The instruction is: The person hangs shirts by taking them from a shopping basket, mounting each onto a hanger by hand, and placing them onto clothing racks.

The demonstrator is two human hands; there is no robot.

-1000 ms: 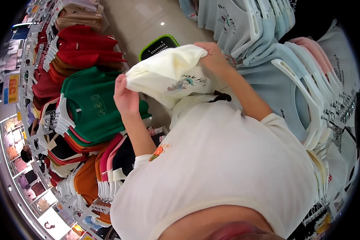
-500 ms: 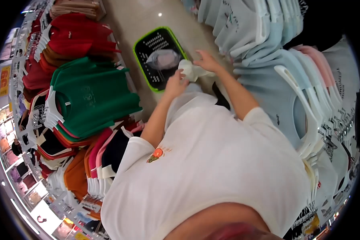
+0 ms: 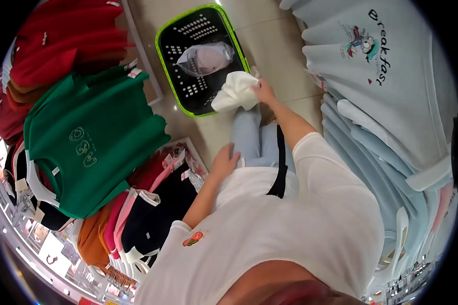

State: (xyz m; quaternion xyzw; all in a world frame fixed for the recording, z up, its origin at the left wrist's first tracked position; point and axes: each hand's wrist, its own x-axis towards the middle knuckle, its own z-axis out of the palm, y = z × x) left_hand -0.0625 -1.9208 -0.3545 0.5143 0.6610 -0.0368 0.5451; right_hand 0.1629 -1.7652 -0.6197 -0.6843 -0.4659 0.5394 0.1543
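My right hand point(image 3: 263, 93) is closed on one edge of a bunched white cloth point(image 3: 235, 91). That cloth hangs over the near right corner of a black shopping basket point(image 3: 188, 104) with a green rim; its exact kind does not show. Inside the basket lies a clear plastic bag point(image 3: 207, 58) with something pinkish in it. My left hand point(image 3: 225, 160) rests by my thigh, against my light blue trousers point(image 3: 247, 133), holding nothing, its fingers loosely stretched.
On the left hang a green sweatshirt point(image 3: 94, 140), red tops point(image 3: 66, 46) and a black garment point(image 3: 160, 211). Light blue and grey tops point(image 3: 387, 101) hang close on the right. Tiled floor point(image 3: 285, 66) runs between the racks, and a black strap point(image 3: 281, 168) lies across my hip.
My right hand has drawn the white cloth to the basket's near corner. My left hand has left the cloth and come back to my thigh. The view has shifted nearer the racks.
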